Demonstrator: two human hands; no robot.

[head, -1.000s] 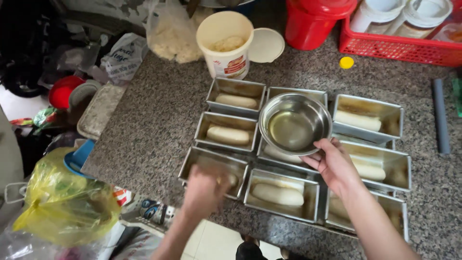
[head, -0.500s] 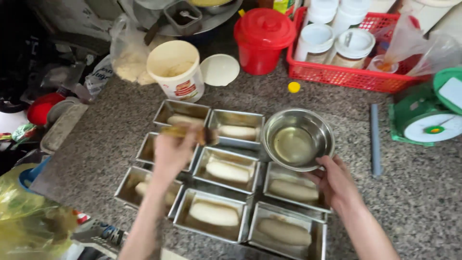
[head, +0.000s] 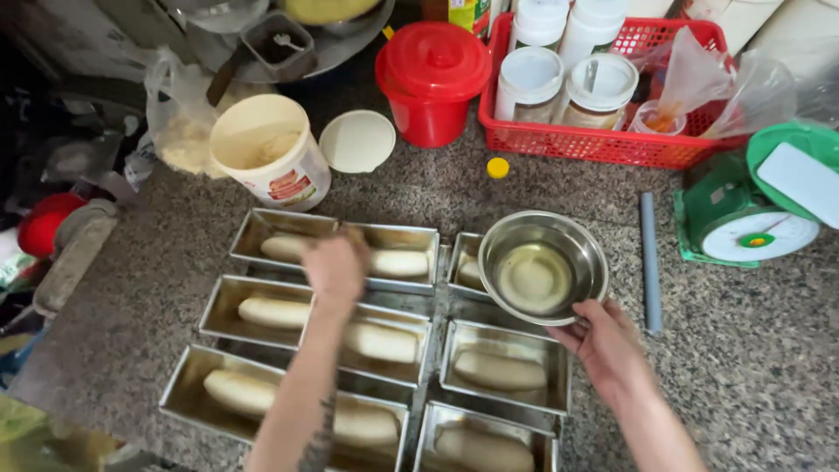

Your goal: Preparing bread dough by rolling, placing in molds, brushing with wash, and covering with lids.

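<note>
Granite counter [head: 752, 367] carries two columns of rectangular metal loaf tins [head: 502, 371], each with a pale log of dough [head: 498, 371] lying lengthwise inside. The right hand [head: 607, 345] grips the near rim of a round steel bowl [head: 542, 267], fingers curled up against the rim's edge; the bowl holds a shallow pool of clear yellowish liquid and sits over the far right tin, covering most of it. The left hand [head: 335, 262] reaches out over the far row of tins, fingers bunched and pointed down above the gap between the two far left tins; it seems to pinch something small and brownish, though what it is cannot be told. Its forearm crosses above the middle and near tins on the left. Beyond the tins stand a cream plastic tub [head: 266, 149] with its lid [head: 357, 141] lying just beside it, a red lidded bucket [head: 433, 79], and a red basket [head: 603, 140] of white-capped jars. A green kitchen scale [head: 752, 218] sits at the right, with a grey rod [head: 649, 262] lying between it and the bowl.
</note>
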